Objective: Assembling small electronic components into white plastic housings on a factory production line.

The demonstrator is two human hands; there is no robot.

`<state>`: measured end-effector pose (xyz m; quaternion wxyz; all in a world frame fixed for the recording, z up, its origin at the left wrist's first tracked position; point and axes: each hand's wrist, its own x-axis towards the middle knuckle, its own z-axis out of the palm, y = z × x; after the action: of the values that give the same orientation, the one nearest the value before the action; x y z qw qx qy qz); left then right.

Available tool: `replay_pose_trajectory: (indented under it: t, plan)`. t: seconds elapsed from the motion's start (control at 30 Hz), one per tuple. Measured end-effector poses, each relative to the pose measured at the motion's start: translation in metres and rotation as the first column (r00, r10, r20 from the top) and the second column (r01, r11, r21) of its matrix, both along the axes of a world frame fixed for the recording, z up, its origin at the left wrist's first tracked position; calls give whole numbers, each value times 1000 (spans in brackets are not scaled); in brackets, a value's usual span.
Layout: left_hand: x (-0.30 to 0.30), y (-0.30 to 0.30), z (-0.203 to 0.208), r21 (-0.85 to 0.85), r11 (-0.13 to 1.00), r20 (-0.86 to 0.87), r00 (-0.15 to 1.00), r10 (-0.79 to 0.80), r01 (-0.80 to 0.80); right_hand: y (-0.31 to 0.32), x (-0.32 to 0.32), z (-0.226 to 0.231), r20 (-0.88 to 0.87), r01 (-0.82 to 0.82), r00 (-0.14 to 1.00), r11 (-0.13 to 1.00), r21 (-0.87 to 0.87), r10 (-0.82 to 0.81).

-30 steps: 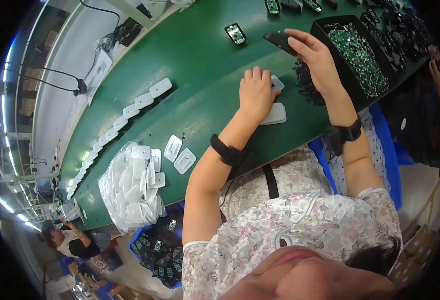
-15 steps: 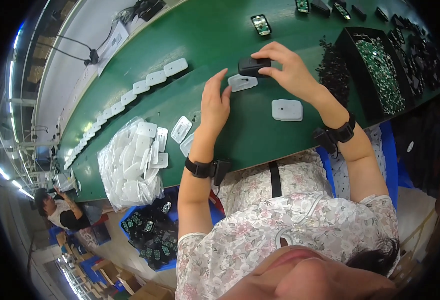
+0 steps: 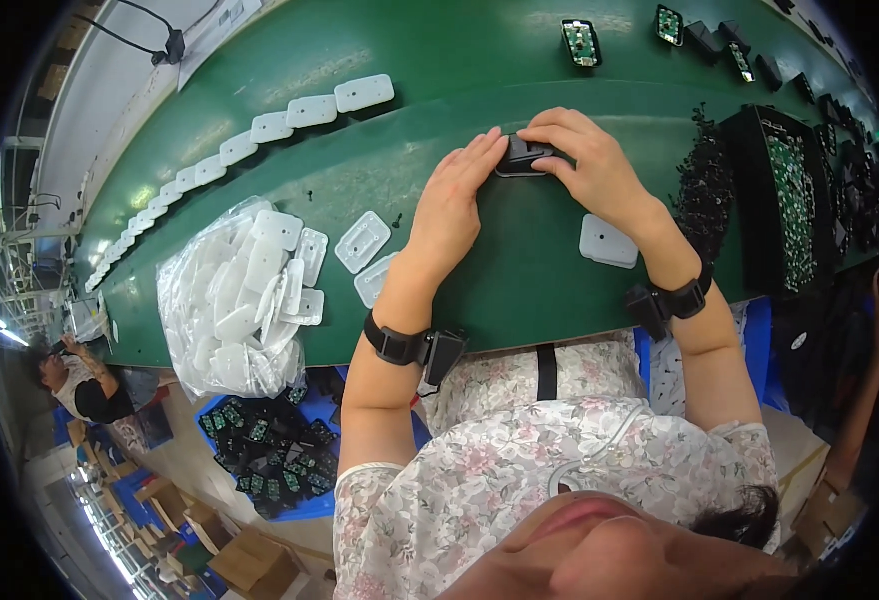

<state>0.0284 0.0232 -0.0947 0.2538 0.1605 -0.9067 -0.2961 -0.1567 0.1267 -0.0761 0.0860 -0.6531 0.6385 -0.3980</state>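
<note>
My right hand (image 3: 595, 165) pinches the black case (image 3: 525, 152) at its right end, thumb below and fingers above. My left hand (image 3: 452, 200) has come in against the other end, fingers close together; its thumb is hidden, so I cannot tell whether it grips. Half a second ago only my right hand had the case, with a white plate showing beneath it; now that plate no longer shows apart, and I cannot tell if it lies under the case. So the case, over the middle of the desk (image 3: 520, 255), now has both hands on it. Nearest my right wrist lies a white cover (image 3: 608, 241); past it are a heap of small black parts (image 3: 708, 190) and a black box (image 3: 755, 225) of green pieces. Beyond my left forearm sits a clear bag (image 3: 182, 300) of white covers, below a slanting row of white covers (image 3: 312, 110).
</note>
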Motion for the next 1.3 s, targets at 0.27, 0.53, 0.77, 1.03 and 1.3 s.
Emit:
replay_pose_trajectory:
  t: [0.27,0.53,0.77,1.03,1.3]
  plan:
    - [4,12,18,-151,987,192,977,88,-59,1,5,1,-66,-20,998,1000,-21,19]
    - [-12,24,1,-366,906,101,958,267,-214,-7,0,-4,31,23,999,999,41,-24]
    - [-23,14,-10,7,956,-171,942,289,-292,-8,1,-2,788,12,609,994,105,-90]
    - [-19,19,-2,850,523,-228,935,273,55,-10,24,15,801,-43,598,999,1,25]
    - [-22,20,0,846,507,-370,866,337,164,-35,30,31,558,-49,825,995,-82,86]
